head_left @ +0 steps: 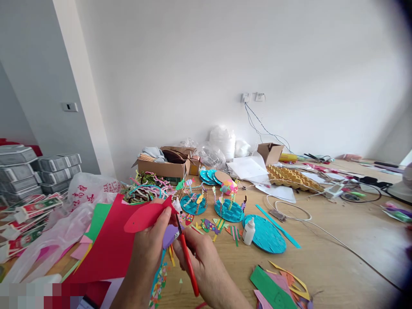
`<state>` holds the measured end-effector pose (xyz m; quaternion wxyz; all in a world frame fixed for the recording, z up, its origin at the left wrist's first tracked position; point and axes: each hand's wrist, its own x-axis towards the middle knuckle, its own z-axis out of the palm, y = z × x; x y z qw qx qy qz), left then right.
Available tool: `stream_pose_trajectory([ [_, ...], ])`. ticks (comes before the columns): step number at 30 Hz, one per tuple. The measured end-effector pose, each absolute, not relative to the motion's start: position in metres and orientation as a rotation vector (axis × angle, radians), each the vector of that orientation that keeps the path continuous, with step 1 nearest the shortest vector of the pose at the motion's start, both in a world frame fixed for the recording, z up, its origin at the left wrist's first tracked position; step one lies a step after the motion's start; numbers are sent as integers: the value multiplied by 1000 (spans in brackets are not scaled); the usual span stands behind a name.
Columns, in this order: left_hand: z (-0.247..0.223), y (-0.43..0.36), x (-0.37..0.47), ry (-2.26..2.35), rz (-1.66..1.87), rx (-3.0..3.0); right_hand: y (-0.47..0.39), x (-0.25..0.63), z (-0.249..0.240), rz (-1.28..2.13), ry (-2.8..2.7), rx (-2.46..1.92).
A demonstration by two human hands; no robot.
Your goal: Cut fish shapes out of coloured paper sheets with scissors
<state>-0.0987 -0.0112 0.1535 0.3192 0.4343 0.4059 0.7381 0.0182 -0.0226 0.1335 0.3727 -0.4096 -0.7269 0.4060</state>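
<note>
My left hand (151,236) pinches a red paper fish shape (141,217) with a pointed tail, held up above the table. In my right hand (201,253) is a pair of scissors (186,253) with red handles, its blades beside the red tail; whether they touch the paper I cannot tell. A large red sheet (111,246) lies to the left, partly behind my left arm. Beyond my hands, small decorated paper fish (210,227) and strips lie on the table. A white glue bottle (249,231) stands by a blue round board (265,234).
Two blue discs (228,210) bear upright decorations. Behind them are a cardboard box (164,167), pipe cleaners (146,189) and an egg tray (292,178). A white cable (337,244) crosses the right side. Paper scraps (278,287) lie near the front right, plastic bags (77,214) at left.
</note>
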Motion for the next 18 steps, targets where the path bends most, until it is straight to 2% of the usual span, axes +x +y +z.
stream_pose_trajectory([
  [18, 154, -12, -96, 1090, 1927, 1147, -22, 18, 133, 1095, -1832, -1046],
])
